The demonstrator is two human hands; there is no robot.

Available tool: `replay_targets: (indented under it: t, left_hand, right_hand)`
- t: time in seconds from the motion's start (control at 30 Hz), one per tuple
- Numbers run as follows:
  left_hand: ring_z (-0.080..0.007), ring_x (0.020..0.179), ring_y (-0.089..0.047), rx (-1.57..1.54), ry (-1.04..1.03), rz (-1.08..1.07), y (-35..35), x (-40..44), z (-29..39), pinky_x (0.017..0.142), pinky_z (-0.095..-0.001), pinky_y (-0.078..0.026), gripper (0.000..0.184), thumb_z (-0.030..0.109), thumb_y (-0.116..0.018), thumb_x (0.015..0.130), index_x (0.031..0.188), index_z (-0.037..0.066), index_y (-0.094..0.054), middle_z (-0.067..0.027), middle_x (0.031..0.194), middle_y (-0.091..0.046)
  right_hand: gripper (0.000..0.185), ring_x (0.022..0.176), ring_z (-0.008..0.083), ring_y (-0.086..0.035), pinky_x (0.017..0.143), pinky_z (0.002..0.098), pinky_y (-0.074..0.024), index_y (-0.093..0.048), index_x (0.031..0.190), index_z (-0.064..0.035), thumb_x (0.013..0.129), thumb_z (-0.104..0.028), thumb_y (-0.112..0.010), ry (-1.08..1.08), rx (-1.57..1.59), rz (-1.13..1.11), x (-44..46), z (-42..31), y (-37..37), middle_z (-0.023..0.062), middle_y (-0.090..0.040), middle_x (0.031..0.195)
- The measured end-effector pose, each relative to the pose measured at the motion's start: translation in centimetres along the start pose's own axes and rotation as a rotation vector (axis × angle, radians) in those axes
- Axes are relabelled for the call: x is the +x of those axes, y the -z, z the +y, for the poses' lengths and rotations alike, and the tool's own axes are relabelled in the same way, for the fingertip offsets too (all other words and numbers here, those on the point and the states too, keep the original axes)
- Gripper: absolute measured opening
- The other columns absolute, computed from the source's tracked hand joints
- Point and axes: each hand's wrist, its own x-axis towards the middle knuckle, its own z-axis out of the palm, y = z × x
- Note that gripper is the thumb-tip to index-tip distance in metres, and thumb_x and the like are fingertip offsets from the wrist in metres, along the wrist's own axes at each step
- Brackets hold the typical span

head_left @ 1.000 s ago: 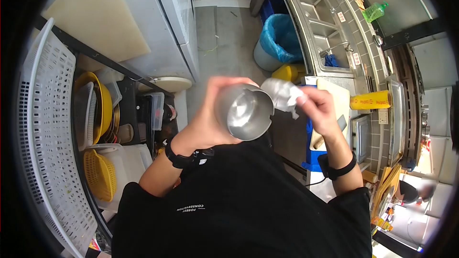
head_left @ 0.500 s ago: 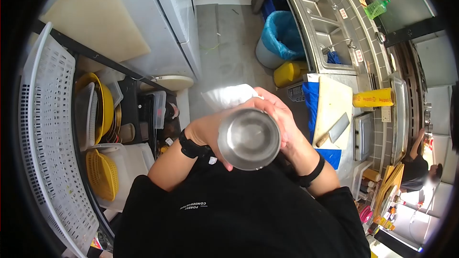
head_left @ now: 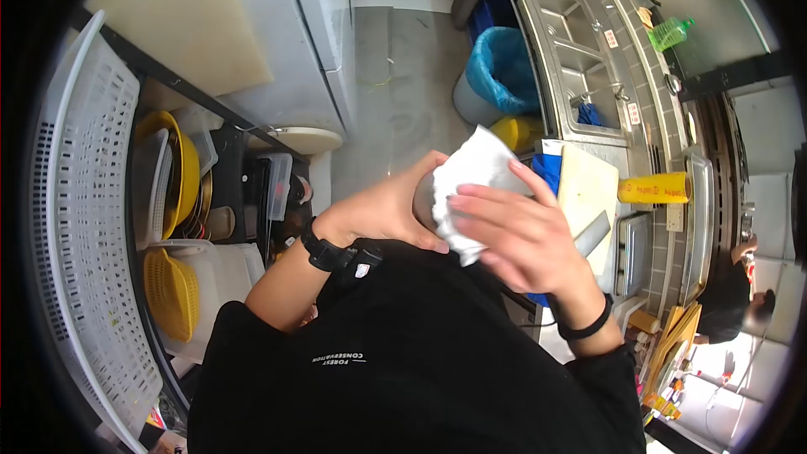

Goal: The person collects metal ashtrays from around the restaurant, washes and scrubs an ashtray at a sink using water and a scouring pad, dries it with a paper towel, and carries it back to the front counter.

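My left hand [head_left: 382, 208] is wrapped round a metal cup [head_left: 424, 200] in front of my chest. Only a strip of the cup's side shows, as a white cloth [head_left: 473, 166] with a ruffled edge covers its mouth. My right hand [head_left: 523, 234] holds this cloth against the cup, its fingers spread across it and slightly blurred. Whether any cloth is tucked inside the cup is hidden. To the right, a knife [head_left: 593, 234] lies on a pale cutting board [head_left: 580, 176], partly behind my right hand.
A steel sink counter [head_left: 580, 76] runs along the right, with a blue-lined bin [head_left: 502, 76] beside it. White and yellow baskets [head_left: 171, 292] fill the left shelves, near a large white crate [head_left: 92, 227]. Another person [head_left: 727, 303] stands at far right.
The cup has tipped from mouth facing me to turned sideways. My right hand has come from behind the cup to its right side, bringing the white cloth over the mouth.
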Motion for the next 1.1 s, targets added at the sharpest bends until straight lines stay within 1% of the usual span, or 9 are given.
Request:
replay_targets:
  t: [0.23, 0.4, 0.7, 0.73, 0.77, 0.83, 0.9, 1.03, 1.1]
  left_hand:
    - [-0.0182, 0.121, -0.047, 0.153, -0.026, 0.159, -0.8, -0.2, 0.6, 0.101, -0.0336, -0.04, 0.089, 0.011, -0.088, 0.059, 0.132, 0.007, -0.037, -0.0081, 0.126, -0.048]
    - [-0.0254, 0.124, -0.047, 0.312, -0.085, 0.295, -1.9, -0.1, 1.6, 0.104, -0.0362, -0.038, 0.085, 0.007, -0.086, 0.06, 0.129, 0.006, -0.036, -0.0124, 0.127, -0.047]
    - [-0.0323, 0.12, -0.051, 0.552, -0.313, 0.391, -2.4, 0.9, -0.4, 0.099, -0.0387, -0.043, 0.081, 0.002, -0.084, 0.064, 0.126, 0.006, -0.032, -0.0192, 0.13, -0.046]
    - [-0.0334, 0.119, -0.051, 0.569, -0.373, 0.395, -2.4, 1.2, -0.6, 0.099, -0.039, -0.044, 0.082, 0.002, -0.084, 0.064, 0.126, 0.006, -0.031, -0.0205, 0.13, -0.046]
    - [-0.0334, 0.119, -0.051, 0.57, -0.375, 0.391, -2.4, 1.5, -0.9, 0.099, -0.039, -0.044, 0.082, 0.002, -0.084, 0.064, 0.126, 0.006, -0.031, -0.0205, 0.13, -0.046]
    - [-0.0334, 0.119, -0.052, 0.656, -0.523, 0.466, -2.5, 2.1, -1.4, 0.097, -0.0397, -0.045, 0.082, 0.002, -0.085, 0.064, 0.126, 0.006, -0.031, -0.0215, 0.13, -0.046]
    - [-0.033, 0.12, -0.05, 0.58, -0.548, 0.483, -2.3, 2.7, -1.3, 0.099, -0.0399, -0.044, 0.085, 0.001, -0.085, 0.063, 0.128, 0.007, -0.031, -0.0199, 0.132, -0.044]
    - [-0.0286, 0.122, -0.05, 0.41, -0.545, 0.52, -1.6, 2.6, -0.4, 0.099, -0.0393, -0.044, 0.094, 0.007, -0.09, 0.059, 0.129, 0.01, -0.028, -0.0193, 0.133, -0.046]
    - [-0.03, 0.118, -0.055, 0.293, -0.56, 0.486, -1.0, 2.0, -1.1, 0.099, -0.0426, -0.046, 0.105, 0.013, -0.093, 0.058, 0.135, 0.015, -0.023, -0.0208, 0.138, -0.042]
  right_hand:
    - [0.05, 0.122, 0.0242, -0.053, 0.115, 0.0577, -0.019, -0.059, 0.117, -0.0006, 0.077, -0.029, -0.07, -0.194, -0.238, -0.216, 0.4, -0.2, -2.2, 0.0114, -0.062, 0.119]
    - [0.033, 0.12, 0.0237, -0.055, 0.115, 0.0588, -0.0181, -0.063, 0.106, 0.0006, 0.076, -0.012, -0.068, -0.227, -0.264, -0.274, 0.1, -0.6, -2.4, 0.0111, -0.064, 0.111]
    - [0.012, 0.08, 0.0289, -0.062, 0.117, 0.0579, -0.008, -0.062, 0.089, -0.0016, 0.08, 0.006, -0.059, -0.384, 0.586, -0.124, -2.6, 2.9, -3.7, 0.0099, -0.062, 0.083]
    - [0.012, 0.076, 0.0213, -0.061, 0.115, 0.0494, -0.0252, -0.063, 0.096, -0.0002, 0.086, 0.003, -0.058, -0.432, 0.616, -0.117, -3.0, 3.0, -3.9, 0.0057, -0.063, 0.083]
    - [0.012, 0.076, 0.0213, -0.061, 0.115, 0.0494, -0.0252, -0.063, 0.096, -0.0002, 0.086, 0.003, -0.058, -0.433, 0.615, -0.113, -2.9, 2.7, -3.9, 0.0057, -0.063, 0.083]
    - [0.02, 0.078, 0.0127, -0.059, 0.101, 0.0349, -0.0408, -0.063, 0.109, 0.0015, 0.089, 0.0, -0.059, -0.808, 1.194, 0.158, -2.7, 1.7, -4.1, 0.0013, -0.064, 0.089]
    - [0.031, 0.098, 0.0115, -0.059, 0.092, 0.0273, -0.0432, -0.059, 0.12, 0.0027, 0.09, -0.004, -0.06, -0.697, 1.514, 0.395, -3.0, 2.2, -5.1, 0.0055, -0.065, 0.11]
    - [0.033, 0.111, 0.0194, -0.058, 0.098, 0.0344, -0.0419, -0.056, 0.122, 0.0051, 0.091, -0.005, -0.057, -0.571, 1.445, 0.671, -2.8, 1.3, -2.3, 0.0101, -0.064, 0.116]
    - [0.029, 0.111, 0.0254, -0.06, 0.1, 0.0398, -0.0424, -0.061, 0.116, 0.0061, 0.088, -0.003, -0.054, -0.577, 1.022, 0.893, -2.5, 0.8, -1.3, 0.0148, -0.065, 0.113]
